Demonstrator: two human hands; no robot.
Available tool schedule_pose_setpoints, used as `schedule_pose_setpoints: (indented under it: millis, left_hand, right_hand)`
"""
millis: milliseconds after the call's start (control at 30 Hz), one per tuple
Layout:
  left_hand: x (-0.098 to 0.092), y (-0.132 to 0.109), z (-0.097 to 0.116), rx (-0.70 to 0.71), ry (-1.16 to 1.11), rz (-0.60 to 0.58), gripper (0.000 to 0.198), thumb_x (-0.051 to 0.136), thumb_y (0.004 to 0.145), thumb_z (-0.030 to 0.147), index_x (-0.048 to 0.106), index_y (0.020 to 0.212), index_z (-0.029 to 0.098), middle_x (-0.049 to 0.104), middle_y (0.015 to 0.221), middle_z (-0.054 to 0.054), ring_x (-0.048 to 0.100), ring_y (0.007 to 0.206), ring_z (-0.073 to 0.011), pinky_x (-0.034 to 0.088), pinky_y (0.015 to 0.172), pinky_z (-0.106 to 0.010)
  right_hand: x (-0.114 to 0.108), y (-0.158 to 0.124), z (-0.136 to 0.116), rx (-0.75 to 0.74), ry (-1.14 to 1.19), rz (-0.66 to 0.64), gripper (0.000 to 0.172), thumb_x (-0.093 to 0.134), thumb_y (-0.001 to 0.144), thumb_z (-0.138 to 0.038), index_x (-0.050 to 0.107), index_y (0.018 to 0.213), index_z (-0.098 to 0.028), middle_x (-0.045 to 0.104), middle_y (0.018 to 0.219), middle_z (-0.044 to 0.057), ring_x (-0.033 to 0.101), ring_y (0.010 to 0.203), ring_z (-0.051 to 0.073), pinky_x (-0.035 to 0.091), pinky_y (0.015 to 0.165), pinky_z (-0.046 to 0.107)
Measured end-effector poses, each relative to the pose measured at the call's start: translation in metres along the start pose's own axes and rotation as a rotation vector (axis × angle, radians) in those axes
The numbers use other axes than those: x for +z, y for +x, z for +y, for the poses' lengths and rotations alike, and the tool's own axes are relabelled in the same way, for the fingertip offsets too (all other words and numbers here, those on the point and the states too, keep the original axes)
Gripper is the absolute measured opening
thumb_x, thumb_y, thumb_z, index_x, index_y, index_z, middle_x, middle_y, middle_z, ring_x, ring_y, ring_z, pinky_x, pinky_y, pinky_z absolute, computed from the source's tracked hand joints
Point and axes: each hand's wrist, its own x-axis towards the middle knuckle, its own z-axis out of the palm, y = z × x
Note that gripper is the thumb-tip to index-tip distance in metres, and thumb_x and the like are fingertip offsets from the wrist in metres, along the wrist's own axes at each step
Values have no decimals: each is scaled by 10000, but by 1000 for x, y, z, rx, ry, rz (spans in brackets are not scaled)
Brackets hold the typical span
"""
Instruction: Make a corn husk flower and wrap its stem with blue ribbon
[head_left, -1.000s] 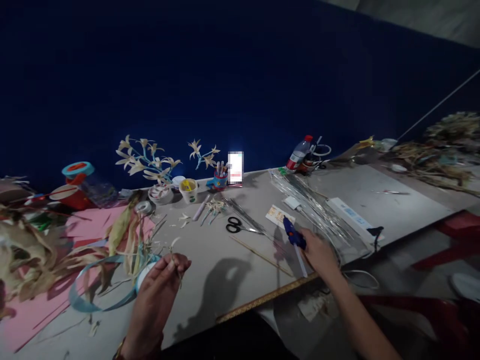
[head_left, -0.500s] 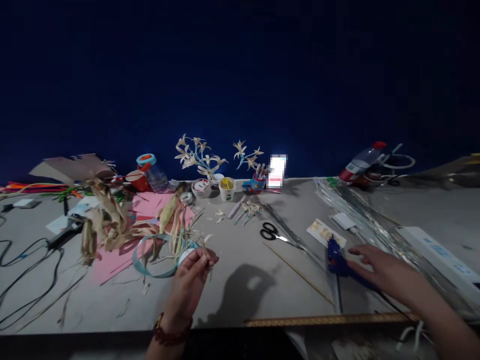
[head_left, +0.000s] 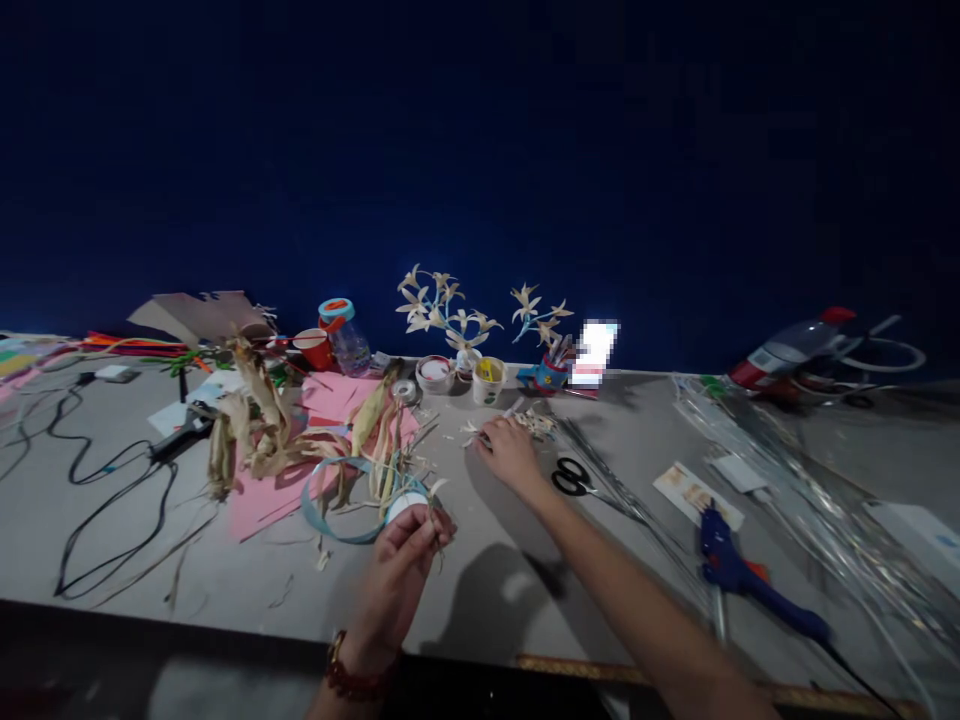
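Note:
My left hand, with a beaded bracelet at the wrist, is closed in a pinch on a small pale strip of dried corn husk. My right hand reaches over the middle of the table, its fingers bent down at small husk petals; whether they grip one is hidden. Just beyond it lie small husk flowers. A blue glue gun rests at the right. Black-handled scissors lie beside my right forearm. Near my left hand a loop of light blue ribbon curls on the table.
Dried husks and pink paper cover the left. At the back stand husk-flower sprays, a yellow-filled cup and a lit phone. Clear plastic wrapping lies right; a black cable winds left.
My right hand has left the glue gun and moved left to the small petals. My left hand keeps its pinch. The view has turned left, shifting the scene rightward.

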Motion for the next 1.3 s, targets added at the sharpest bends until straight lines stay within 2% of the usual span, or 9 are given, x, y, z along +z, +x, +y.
schedule_pose_setpoints:
  millis: [133,267,367,467,667,833,933,1300]
  left_hand:
    - [-3,4,1,-1,-14,7,211,826,749,311,687,712,156,591,721,-24,549,793,-163,438,819,-282]
    - [-3,8,2,-4,-38,20,212,834,736,299,676,711,160,598,722,-18,553,779,-157,440,823,-281]
    - [-4,9,4,-5,-46,35,231,839,729,307,666,706,155,593,716,-17,553,778,-155,439,817,-276]
    - [-1,10,4,-7,-49,42,222,822,754,305,665,722,152,592,723,-16,547,779,-150,434,813,-270]
    - [20,13,-2,-52,-23,-20,206,800,786,303,689,740,136,611,736,-28,547,779,-150,427,810,-272]
    - [39,7,-12,-148,-51,-66,176,825,757,266,711,792,136,650,740,-30,567,765,-147,422,800,-271]
    - [46,2,-17,-154,-58,-109,160,811,779,264,715,807,139,662,760,-34,567,770,-147,415,823,-284]
    - [60,-4,-18,-145,-32,-143,168,815,772,265,705,781,138,658,748,-32,553,746,-144,402,782,-275]
  right_hand:
    - [15,7,-4,30,-24,48,102,641,886,-250,709,869,-175,688,1022,139,567,1058,309,390,933,413]
    - [11,9,-7,-9,41,82,87,653,866,-201,696,791,-190,705,934,93,597,968,262,413,888,366]
    - [-7,-4,-14,-86,147,121,76,676,860,-202,681,784,-201,717,905,58,621,925,232,438,861,340]
    - [-34,-30,-26,-146,264,175,60,671,882,-236,663,829,-210,705,877,35,638,911,212,470,851,330]
    - [-87,-84,-52,-281,584,338,98,676,878,-159,628,823,-224,696,821,19,654,823,198,497,794,345]
    - [-121,-103,-58,-415,485,407,159,677,846,-78,633,873,-228,703,835,25,640,819,201,484,784,367]
    - [-133,-108,-55,-457,394,407,156,681,833,-85,648,887,-227,706,870,47,638,845,217,497,801,392]
    - [-138,-112,-51,-523,255,466,147,652,824,-104,646,876,-242,734,869,50,658,834,237,503,808,422]
